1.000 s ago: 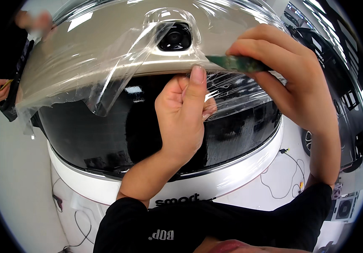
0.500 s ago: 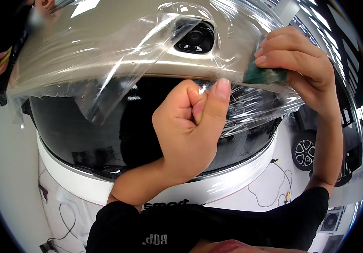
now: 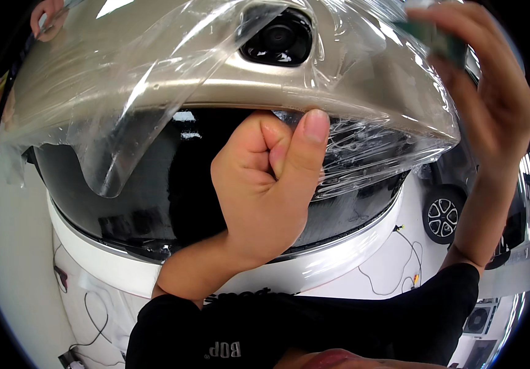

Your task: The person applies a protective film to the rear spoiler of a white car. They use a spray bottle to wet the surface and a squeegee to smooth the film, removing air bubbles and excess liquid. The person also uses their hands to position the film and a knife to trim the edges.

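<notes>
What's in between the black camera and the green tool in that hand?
Clear film over the beige panel, wrinkled beside the camera. The head view shows it reaching toward the green tool in the right hand.

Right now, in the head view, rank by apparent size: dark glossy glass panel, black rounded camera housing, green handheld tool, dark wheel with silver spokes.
1. Dark glossy glass panel
2. Black rounded camera housing
Unsure: green handheld tool versus silver-spoked wheel; tool is blurred, partly covered by right hand.
</notes>
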A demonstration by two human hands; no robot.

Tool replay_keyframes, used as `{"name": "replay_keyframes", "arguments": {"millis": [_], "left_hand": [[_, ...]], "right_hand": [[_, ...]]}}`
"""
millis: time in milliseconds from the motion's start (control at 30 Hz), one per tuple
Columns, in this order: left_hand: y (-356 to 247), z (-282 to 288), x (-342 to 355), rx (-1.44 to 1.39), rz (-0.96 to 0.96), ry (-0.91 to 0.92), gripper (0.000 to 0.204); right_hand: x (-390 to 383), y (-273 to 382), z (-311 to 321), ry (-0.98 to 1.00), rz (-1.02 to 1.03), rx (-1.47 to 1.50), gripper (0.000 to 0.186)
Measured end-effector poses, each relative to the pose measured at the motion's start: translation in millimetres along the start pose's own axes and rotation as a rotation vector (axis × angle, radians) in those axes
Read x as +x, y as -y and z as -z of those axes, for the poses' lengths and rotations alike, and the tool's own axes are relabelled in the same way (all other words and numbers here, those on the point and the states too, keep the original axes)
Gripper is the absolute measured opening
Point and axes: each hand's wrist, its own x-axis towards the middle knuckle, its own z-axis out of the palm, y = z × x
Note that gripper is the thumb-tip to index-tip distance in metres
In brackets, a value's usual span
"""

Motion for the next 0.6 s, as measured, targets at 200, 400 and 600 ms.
{"name": "replay_keyframes", "arguments": {"millis": [200,400,600], "left_hand": [[1,-5,-1,0.02,-0.004,-0.011,0.037],[4,-12,3,-0.044,0.039,-0.018,0.034],[9,-4,5,0.009,0.038,-0.025,0.036]], "right_hand": [[6,-1,-19,0.051,-0.016,-0.084,0.032],[-84,65,34,-0.103,-0.342,-0.017,0.033],[-318,155,-34,-0.119,-1.242,0.801,0.026]]}}
